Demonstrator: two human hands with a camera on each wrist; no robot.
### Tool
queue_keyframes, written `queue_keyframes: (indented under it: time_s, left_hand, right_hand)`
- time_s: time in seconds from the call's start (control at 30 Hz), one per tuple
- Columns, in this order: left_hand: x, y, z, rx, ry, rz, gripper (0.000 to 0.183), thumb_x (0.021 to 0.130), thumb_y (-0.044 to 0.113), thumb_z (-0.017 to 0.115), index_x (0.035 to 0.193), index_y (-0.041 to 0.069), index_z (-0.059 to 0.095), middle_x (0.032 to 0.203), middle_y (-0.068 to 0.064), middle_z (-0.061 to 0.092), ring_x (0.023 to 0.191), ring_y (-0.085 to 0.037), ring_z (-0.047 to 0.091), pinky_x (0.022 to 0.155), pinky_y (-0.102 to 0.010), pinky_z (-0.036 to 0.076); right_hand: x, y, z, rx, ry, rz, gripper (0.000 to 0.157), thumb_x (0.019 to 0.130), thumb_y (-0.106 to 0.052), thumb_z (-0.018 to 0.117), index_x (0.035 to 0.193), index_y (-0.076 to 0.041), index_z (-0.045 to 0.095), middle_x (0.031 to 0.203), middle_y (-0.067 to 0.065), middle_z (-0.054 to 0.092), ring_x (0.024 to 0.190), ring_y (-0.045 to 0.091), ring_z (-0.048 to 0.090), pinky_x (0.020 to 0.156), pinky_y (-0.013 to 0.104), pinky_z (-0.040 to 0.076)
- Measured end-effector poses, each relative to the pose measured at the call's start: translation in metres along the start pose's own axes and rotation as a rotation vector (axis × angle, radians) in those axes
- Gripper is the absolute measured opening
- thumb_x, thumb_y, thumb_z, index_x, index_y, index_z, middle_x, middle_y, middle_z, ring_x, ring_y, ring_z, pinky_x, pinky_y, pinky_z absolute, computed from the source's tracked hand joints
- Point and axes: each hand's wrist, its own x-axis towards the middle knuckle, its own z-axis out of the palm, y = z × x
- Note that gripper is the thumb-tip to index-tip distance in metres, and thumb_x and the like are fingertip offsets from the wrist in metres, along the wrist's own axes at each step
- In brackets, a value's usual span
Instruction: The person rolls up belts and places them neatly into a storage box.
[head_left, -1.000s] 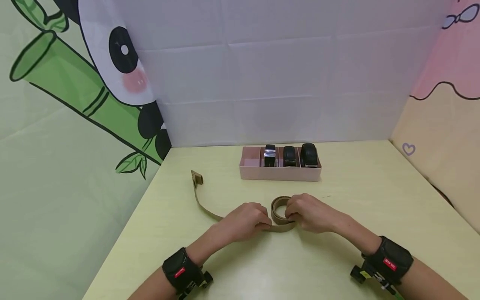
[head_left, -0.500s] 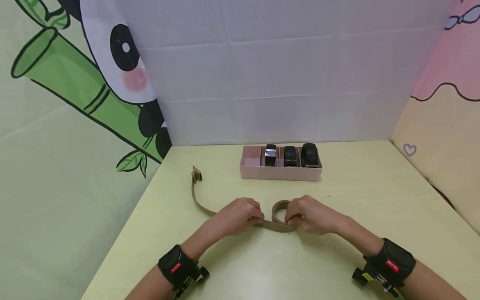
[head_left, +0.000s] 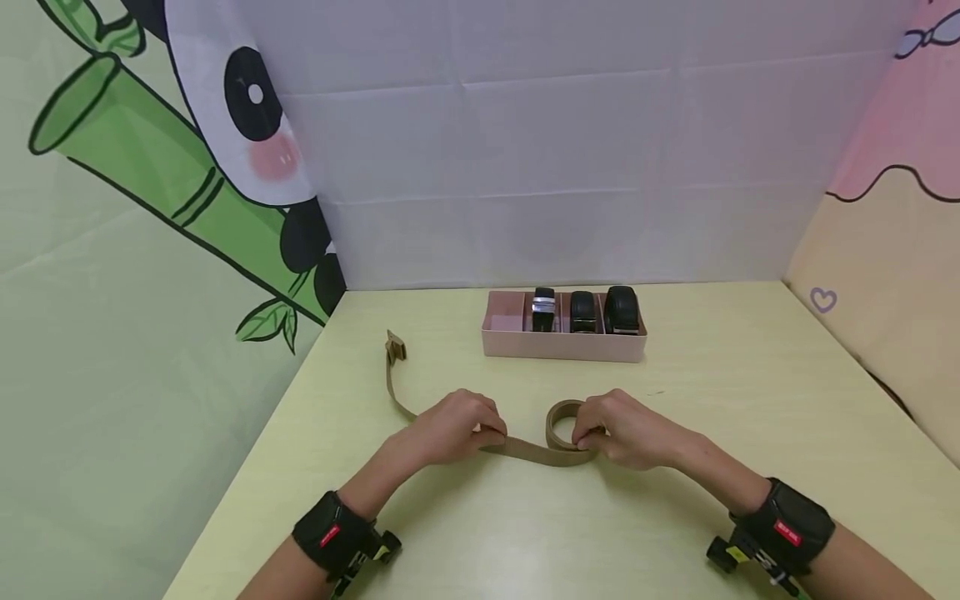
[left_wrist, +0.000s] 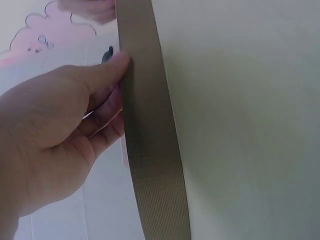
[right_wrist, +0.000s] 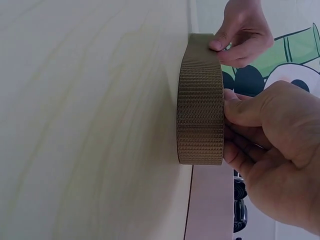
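A tan woven belt stands on its edge on the table, one part wound into a loose coil and the rest trailing off to the left. My left hand pinches the strap between thumb and fingers, left of the coil. At the coil's right side my right hand holds it by the upper edge; the right wrist view shows thumb and fingertips on the ribbed webbing. The belt's far end carries a tan buckle. In the left wrist view the strap runs past the thumb, and some fingertips are hidden behind it.
Behind the hands stands a pink divided box with three rolled black belts in its compartments; its leftmost compartment shows bare pink. Printed cloth hangs along the table's back and sides.
My left hand has slid leftward along the strap, away from the coil, so a longer stretch shows between the hands. The right hand stays almost in place at the coil.
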Motion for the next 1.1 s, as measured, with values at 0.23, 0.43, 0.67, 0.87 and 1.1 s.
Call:
queue_keyframes:
  time_s: [0.23, 0.43, 0.67, 0.87, 1.1]
  left_hand:
    - [-0.026, -0.039, -0.028, 0.150, 0.300, -0.346, 0.012, 0.091, 0.022, 0.079, 0.084, 0.012, 0.083, 0.077, 0.002, 0.074, 0.068, -0.009, 0.063, 0.061, -0.031, 0.056]
    - [-0.051, -0.079, -0.048, 0.335, 0.428, -0.793, 0.034, 0.086, 0.020, 0.075, 0.058, 0.009, 0.059, 0.057, -0.003, 0.052, 0.052, -0.019, 0.047, 0.041, -0.034, 0.038]
    - [-0.066, -0.096, -0.051, 0.235, 0.281, -0.928, 0.048, 0.083, 0.009, 0.069, 0.046, 0.017, 0.040, 0.050, 0.005, 0.033, 0.048, -0.015, 0.034, 0.041, -0.028, 0.026]
    - [-0.064, -0.072, -0.053, 0.161, 0.157, -0.785, 0.024, 0.084, 0.007, 0.071, 0.061, 0.014, 0.076, 0.060, 0.003, 0.064, 0.052, -0.014, 0.051, 0.046, -0.027, 0.039]
    - [-0.027, -0.039, -0.038, 0.096, 0.085, -0.598, 0.017, 0.086, 0.008, 0.076, 0.072, 0.013, 0.083, 0.062, 0.006, 0.068, 0.052, -0.008, 0.052, 0.049, -0.024, 0.043]
  right_hand:
    - [-0.001, 0.001, 0.000, -0.013, 0.018, -0.032, 0.018, 0.084, 0.004, 0.079, 0.085, -0.014, 0.080, 0.082, -0.008, 0.072, 0.080, 0.005, 0.062, 0.070, 0.028, 0.055]
    - [-0.002, 0.001, 0.001, -0.012, 0.019, -0.030, 0.018, 0.085, 0.004, 0.078, 0.086, -0.014, 0.081, 0.082, -0.008, 0.072, 0.081, 0.004, 0.062, 0.071, 0.028, 0.056]
    - [-0.002, 0.000, 0.002, 0.000, 0.020, -0.043, 0.018, 0.085, 0.005, 0.078, 0.086, -0.013, 0.081, 0.083, -0.006, 0.073, 0.081, 0.005, 0.063, 0.071, 0.028, 0.056]
    - [-0.002, 0.001, 0.001, -0.006, 0.028, -0.067, 0.018, 0.084, 0.005, 0.078, 0.085, -0.012, 0.080, 0.082, -0.006, 0.072, 0.081, 0.005, 0.063, 0.071, 0.028, 0.056]
    - [-0.003, 0.002, 0.003, -0.009, 0.026, -0.070, 0.017, 0.085, 0.005, 0.078, 0.086, -0.011, 0.080, 0.082, -0.006, 0.072, 0.081, 0.006, 0.062, 0.070, 0.028, 0.055]
